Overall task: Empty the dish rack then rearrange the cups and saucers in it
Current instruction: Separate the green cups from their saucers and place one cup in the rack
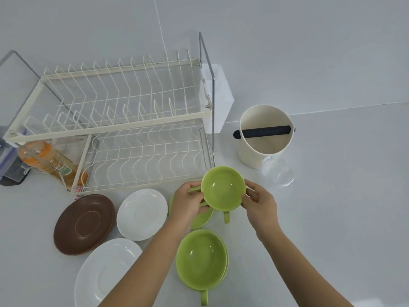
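1. Nearest the camera, a large white ceramic plate and a stack of shallow green ceramic cups are lying on the white counter, outside the rack.
2. Beyond them, stacked brown round saucers and a small white round saucer are also lying on the counter.
3. The left hand and the right hand are gripping opposite sides of a green cup stack, fingers curled around its rim, holding it above a green saucer near the rack's front right corner.
4. The cream two-tier wire dish rack is standing with no crockery on either tier.
5. Judgement: emptying appears complete; rearranging appears to be starting, with all cups and saucers remaining to be loaded.
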